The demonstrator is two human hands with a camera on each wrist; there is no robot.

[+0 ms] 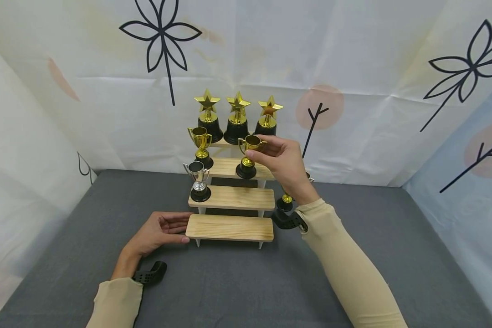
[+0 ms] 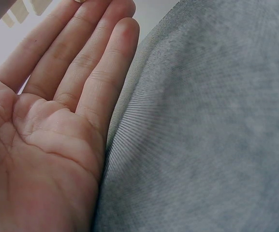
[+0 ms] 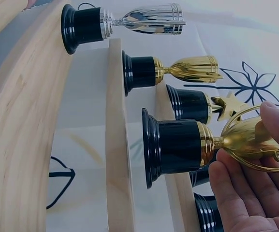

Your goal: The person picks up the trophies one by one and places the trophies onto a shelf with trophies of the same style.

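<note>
My right hand point(image 1: 286, 163) pinches a gold trophy cup point(image 1: 247, 171) by its bowl, thumb on one side and fingers on the other. It is upright, its black base close over the right part of the second step from the top. In the right wrist view the same gold cup point(image 3: 180, 145) appears sideways, its base apart from the steps. My left hand point(image 1: 157, 234) lies at the left end of the lowest step of a wooden tiered stand point(image 1: 229, 227), fingertips right at its edge. The left wrist view shows the left palm point(image 2: 47, 159) with straight fingers.
Three gold star trophies point(image 1: 238, 114) line the top step. Another gold cup point(image 1: 201, 141) stands left on the second step, and a silver cup point(image 1: 199, 180) left on the third. Right of the stand, a gold cup point(image 1: 286, 202) is partly hidden behind my right wrist.
</note>
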